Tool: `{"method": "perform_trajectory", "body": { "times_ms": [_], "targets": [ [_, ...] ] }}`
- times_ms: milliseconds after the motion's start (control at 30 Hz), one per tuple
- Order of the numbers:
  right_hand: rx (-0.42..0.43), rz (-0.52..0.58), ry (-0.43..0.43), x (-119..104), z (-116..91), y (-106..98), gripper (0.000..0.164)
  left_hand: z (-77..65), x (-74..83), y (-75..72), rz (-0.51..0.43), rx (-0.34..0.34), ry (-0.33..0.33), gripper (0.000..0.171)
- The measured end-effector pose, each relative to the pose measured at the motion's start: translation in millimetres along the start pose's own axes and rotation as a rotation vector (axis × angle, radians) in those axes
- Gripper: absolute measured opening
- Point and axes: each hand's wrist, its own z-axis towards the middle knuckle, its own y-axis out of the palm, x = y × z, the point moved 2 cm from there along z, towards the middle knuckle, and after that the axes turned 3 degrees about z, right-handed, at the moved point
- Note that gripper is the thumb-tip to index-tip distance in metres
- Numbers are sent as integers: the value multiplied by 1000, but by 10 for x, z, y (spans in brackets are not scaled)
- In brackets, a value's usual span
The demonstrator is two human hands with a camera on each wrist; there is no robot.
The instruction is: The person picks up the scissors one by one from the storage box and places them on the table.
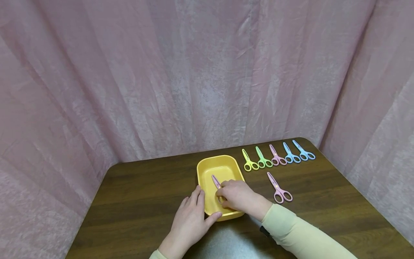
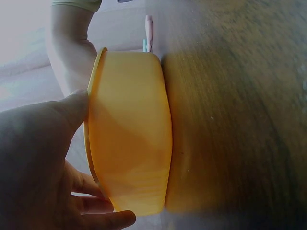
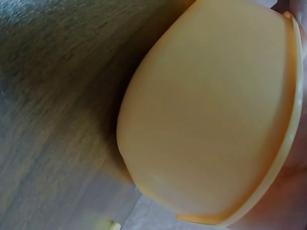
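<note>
Inside a yellow tray (image 1: 201, 169), a pair of light purple scissors (image 1: 215, 180) lies with its blade toward the far end. My right hand (image 1: 237, 194) reaches over the tray's right rim and pinches these scissors near the handle, which the fingers mostly hide. My left hand (image 1: 191, 217) rests against the tray's near left corner, fairly straight fingers along the left rim and thumb on the near rim. From the left wrist, the thumb (image 2: 76, 108) shows at the rim, with the tray's outer wall (image 2: 129, 129) beside it.
Right of the tray, a row holds yellow scissors (image 1: 250, 163), green scissors (image 1: 263, 161), pink scissors (image 1: 277, 158) and two blue pairs (image 1: 291, 156). Another pink pair (image 1: 278, 190) lies nearer. The dark wooden table (image 1: 136, 208) backs onto pink curtains (image 1: 207, 79).
</note>
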Motion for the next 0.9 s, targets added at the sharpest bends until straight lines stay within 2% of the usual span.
{"method": "perform_trajectory", "body": {
  "times_ms": [133, 500, 900],
  "targets": [
    [11, -7, 32, -2, -1, 20, 9, -3, 2, 2, 5, 4, 1, 91],
    [0, -10, 87, -8, 14, 53, 10, -5, 4, -2, 11, 4, 0, 92],
    [25, -26, 79, -17, 19, 47, 10, 1, 1, 4, 4, -7, -8, 92]
  ]
}}
